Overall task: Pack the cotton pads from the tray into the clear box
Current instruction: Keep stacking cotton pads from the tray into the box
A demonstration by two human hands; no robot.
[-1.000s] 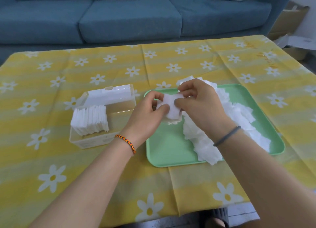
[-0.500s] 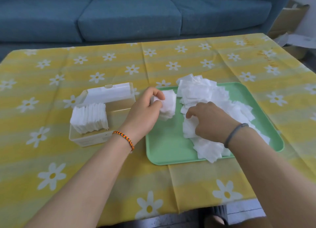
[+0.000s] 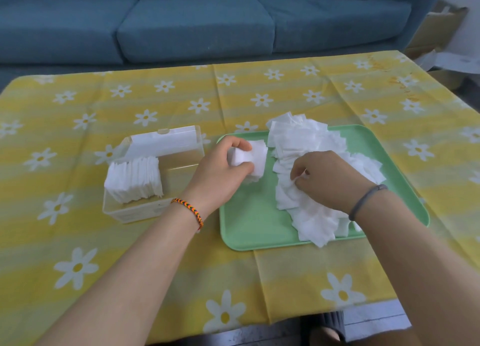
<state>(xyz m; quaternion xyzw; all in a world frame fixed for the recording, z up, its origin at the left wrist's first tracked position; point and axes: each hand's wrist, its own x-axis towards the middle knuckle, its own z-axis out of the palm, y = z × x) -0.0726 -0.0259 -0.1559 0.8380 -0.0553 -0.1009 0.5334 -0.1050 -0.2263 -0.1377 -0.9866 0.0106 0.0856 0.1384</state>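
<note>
No brand or readable writing shows on anything here; the clear box point(image 3: 135, 210) has a small label on its front wall, but it is too blurred to read. The cotton pads are white, thin and square with soft edges. Most of them lie in a loose pile point(image 3: 306, 148) on the right part of the green tray point(image 3: 249, 229), and some hang over its back and front rim. A neat row of pads point(image 3: 133, 178) stands on edge in the left half of the clear box, whose lid point(image 3: 163, 143) is open toward the back. The left hand point(image 3: 220, 171) grips a small stack of pads point(image 3: 255, 156) between thumb and curled fingers above the tray's left side. The right hand point(image 3: 330, 179) pinches pads on the pile with bent fingertips. Tray and box sit beside each other on the counter, which has a yellow cloth with white daisies point(image 3: 78, 267)
</note>
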